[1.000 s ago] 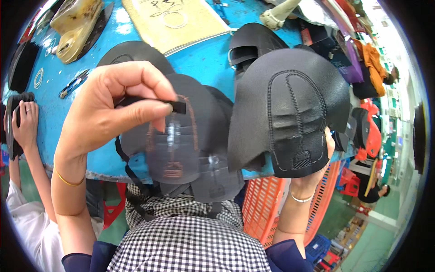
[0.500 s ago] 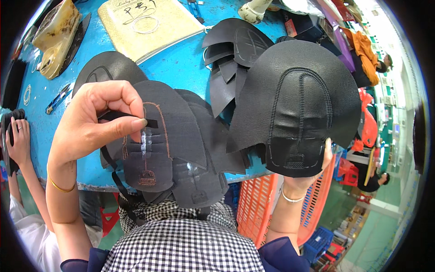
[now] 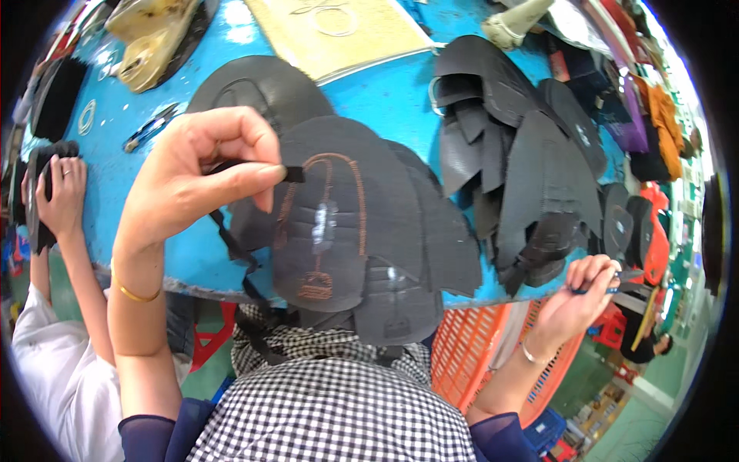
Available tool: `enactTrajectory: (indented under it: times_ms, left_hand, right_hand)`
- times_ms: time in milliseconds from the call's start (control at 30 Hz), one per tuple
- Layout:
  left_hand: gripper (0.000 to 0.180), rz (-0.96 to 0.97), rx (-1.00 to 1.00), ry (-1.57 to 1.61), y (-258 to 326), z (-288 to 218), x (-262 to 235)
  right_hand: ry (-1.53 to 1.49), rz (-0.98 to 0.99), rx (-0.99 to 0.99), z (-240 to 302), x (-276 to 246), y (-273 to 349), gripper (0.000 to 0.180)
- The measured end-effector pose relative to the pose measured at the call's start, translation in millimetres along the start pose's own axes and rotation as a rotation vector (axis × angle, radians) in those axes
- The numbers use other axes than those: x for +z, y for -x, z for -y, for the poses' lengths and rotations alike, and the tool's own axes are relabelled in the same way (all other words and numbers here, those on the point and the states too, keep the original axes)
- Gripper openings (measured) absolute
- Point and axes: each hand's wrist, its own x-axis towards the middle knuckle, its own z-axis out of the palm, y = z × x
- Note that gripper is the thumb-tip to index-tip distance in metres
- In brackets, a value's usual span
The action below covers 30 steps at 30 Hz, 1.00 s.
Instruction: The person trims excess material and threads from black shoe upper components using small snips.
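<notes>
My left hand [image 3: 202,177] pinches a narrow black strip [image 3: 293,175] between thumb and forefinger; the strip's short end sticks out past the fingertips. Below and beside it lies a fanned stack of black upper pieces, the top piece [image 3: 339,239] showing its matt underside with orange-brown stitching and a whitish smear. Out at the right, past the table edge, my right hand [image 3: 581,296] is closed around small thread snips [image 3: 630,283], their dark blades pointing right. Nearest to that hand is a heap of black pieces [image 3: 539,192] on the table.
A smooth black piece [image 3: 265,88] lies behind the stack. Farther back are a yellowish pad [image 3: 346,38], a stained plastic container [image 3: 150,38] and other snips [image 3: 152,127]. An orange basket [image 3: 466,354] stands below the table edge. A co-worker's hand [image 3: 61,192] holds black pieces at left.
My right hand has let go of the stitched black piece, moved lower right and now holds the snips. My left hand keeps its pinch on the strip. The view has shifted left.
</notes>
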Motion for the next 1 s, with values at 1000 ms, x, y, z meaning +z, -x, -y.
enactTrajectory:
  times_ms: [1000]
  left_hand:
    - [0.013,0.116,0.216,-0.264,-1,-13,20]
  right_hand:
    - [0.885,0.985,-0.604,-6,122,46,0.044]
